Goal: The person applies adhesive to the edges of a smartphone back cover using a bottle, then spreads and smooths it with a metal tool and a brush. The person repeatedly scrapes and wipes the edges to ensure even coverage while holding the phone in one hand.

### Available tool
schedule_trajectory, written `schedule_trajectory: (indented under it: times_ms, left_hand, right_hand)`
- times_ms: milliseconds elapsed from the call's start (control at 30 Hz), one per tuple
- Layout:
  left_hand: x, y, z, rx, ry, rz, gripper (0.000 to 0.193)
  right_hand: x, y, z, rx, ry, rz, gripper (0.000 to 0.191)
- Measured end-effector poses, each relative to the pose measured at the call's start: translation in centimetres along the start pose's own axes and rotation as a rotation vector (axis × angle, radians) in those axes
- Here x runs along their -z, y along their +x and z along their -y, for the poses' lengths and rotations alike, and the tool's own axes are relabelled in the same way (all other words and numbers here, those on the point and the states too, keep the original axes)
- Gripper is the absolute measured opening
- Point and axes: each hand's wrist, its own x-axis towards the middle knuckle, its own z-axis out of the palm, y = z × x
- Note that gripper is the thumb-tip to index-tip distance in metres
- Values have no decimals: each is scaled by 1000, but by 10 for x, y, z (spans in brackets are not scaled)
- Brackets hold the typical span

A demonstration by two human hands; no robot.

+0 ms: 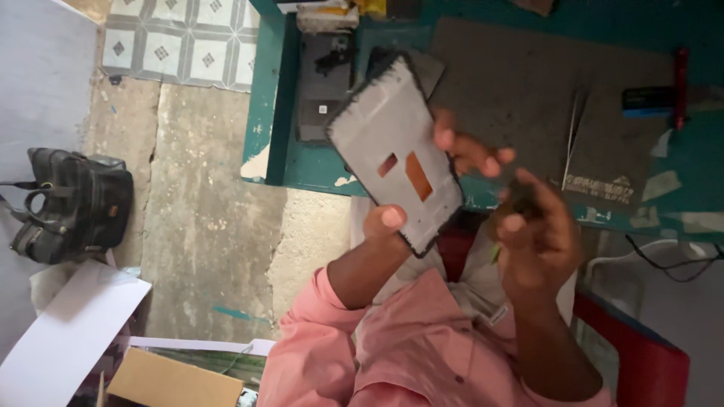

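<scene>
Teal workbench (280, 113) sits behind us. Our left hand (422, 203) pinches the phone screen frame (392, 151) by its edges, back side up so we can see it. Our right hand (537, 234) curls around something small and blurry.

Phone frame (396, 151) held before the table (498, 83); bag (72, 203) apparently on floor.

The person wears a salmon-pink long-sleeved shirt of thin woven cloth (422, 347), its fabric creased in soft folds across the chest. The left sleeve (313, 332) ends in a loose cuff on the forearm. On the right arm the pink shirt's sleeve stops higher, leaving the forearm bare. Both the left hand (385, 222) and the right hand (535, 234) are bare, with short, plain fingernails.
</scene>
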Motion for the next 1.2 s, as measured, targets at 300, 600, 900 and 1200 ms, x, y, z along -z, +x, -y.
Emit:
schedule_trajectory:
  times_ms: [300, 600, 900, 1200]
  left_hand:
    - [-7, -3, 18, 118, -112, -77, 82]
    - [-22, 5, 14, 123, -70, -66, 99]
    - [-19, 12, 19, -27, 51, -99, 112]
    - [-6, 12, 23, -52, -76, -75, 94]
  right_hand:
    - [11, -7, -2, -362, 120, 100, 24]
    - [15, -2, -3, -464, 333, 97, 17]
    - [20, -5, -16, -558, 455, 70, 15]
    - [20, -9, -16, -575, 466, 43, 15]
